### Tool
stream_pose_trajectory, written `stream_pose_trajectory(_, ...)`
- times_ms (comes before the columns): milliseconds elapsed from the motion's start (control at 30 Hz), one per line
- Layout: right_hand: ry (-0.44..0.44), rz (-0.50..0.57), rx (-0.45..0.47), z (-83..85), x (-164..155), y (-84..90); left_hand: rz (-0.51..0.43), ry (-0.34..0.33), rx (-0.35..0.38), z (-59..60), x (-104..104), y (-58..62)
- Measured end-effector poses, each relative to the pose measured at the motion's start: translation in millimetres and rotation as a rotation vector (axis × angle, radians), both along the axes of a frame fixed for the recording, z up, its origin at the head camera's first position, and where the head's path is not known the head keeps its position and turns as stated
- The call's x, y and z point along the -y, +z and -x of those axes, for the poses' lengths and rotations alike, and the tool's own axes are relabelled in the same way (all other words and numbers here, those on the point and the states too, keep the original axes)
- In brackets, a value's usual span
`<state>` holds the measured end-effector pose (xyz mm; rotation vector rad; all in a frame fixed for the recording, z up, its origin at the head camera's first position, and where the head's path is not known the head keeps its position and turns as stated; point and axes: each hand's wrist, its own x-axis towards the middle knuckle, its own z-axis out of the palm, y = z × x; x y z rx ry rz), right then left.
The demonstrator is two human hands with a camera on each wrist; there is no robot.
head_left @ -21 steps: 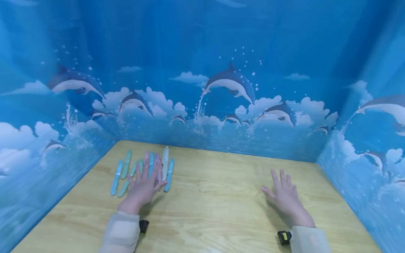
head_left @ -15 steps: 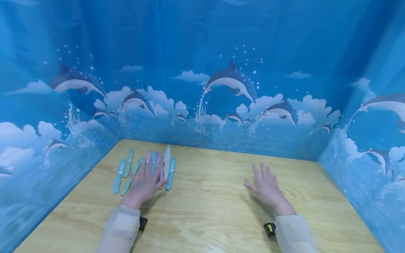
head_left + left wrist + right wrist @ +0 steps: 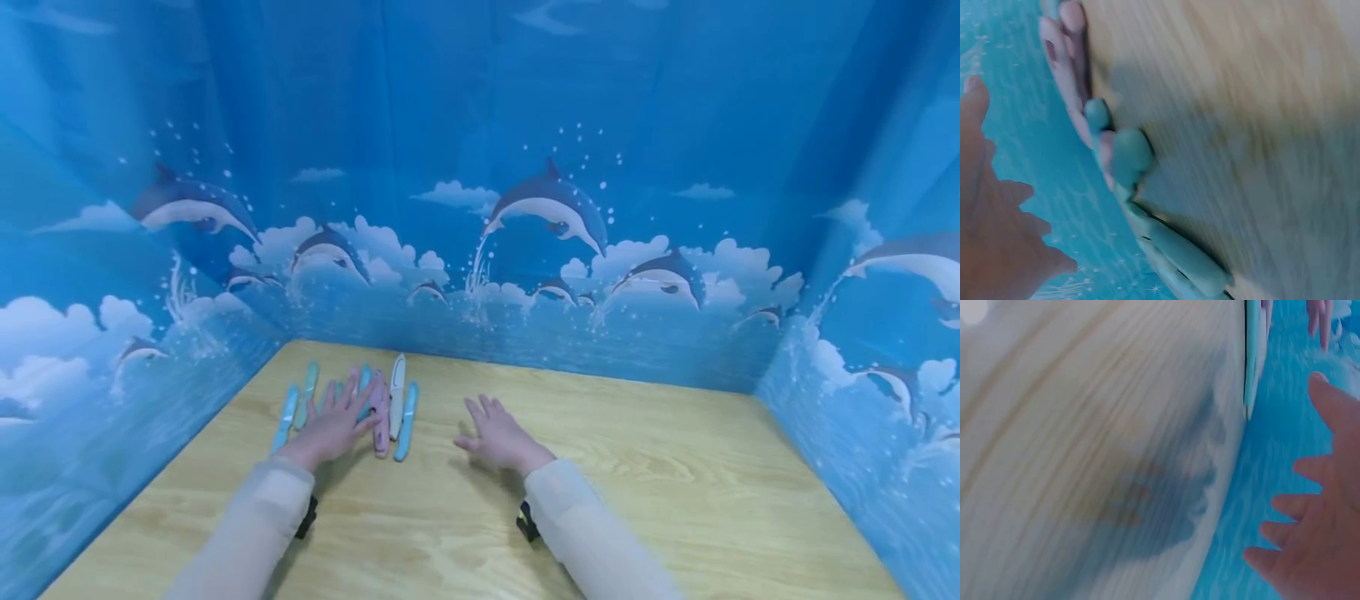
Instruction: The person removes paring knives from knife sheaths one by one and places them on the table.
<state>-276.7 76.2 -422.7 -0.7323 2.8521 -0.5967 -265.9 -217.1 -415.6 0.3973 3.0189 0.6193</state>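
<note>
Several sheathed knives lie side by side near the table's far left: a blue one (image 3: 286, 417), a teal one (image 3: 307, 390), a pink one (image 3: 382, 414), a white one (image 3: 397, 392) and another blue one (image 3: 406, 420). My left hand (image 3: 334, 419) lies flat with straight fingers over the middle of the row, hiding some pieces. My right hand (image 3: 497, 432) hovers with spread fingers just right of the row and holds nothing. In the left wrist view, teal sheaths (image 3: 1185, 256) and a pink one (image 3: 1063, 69) show blurred.
The wooden table (image 3: 637, 492) is boxed in by blue dolphin-print walls (image 3: 555, 208) at the back and on both sides. Bare wood stretches to the right and front of the hands.
My right hand has swept left across the table, from the right side to just beside the knives. The left hand has stayed on the row.
</note>
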Motion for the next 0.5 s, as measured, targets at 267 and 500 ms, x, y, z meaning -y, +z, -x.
stream_pose_trajectory(267, 0.013, -0.037, 0.081, 2.3, 72, -8.1, 0.000, -0.084, -0.054, 6.3, 1, -1.2)
stream_pose_trajectory(500, -0.030, 0.000, 0.030, 13.1, 101, -6.9, 0.071, -0.128, -0.086, 36.6, 1, 4.5)
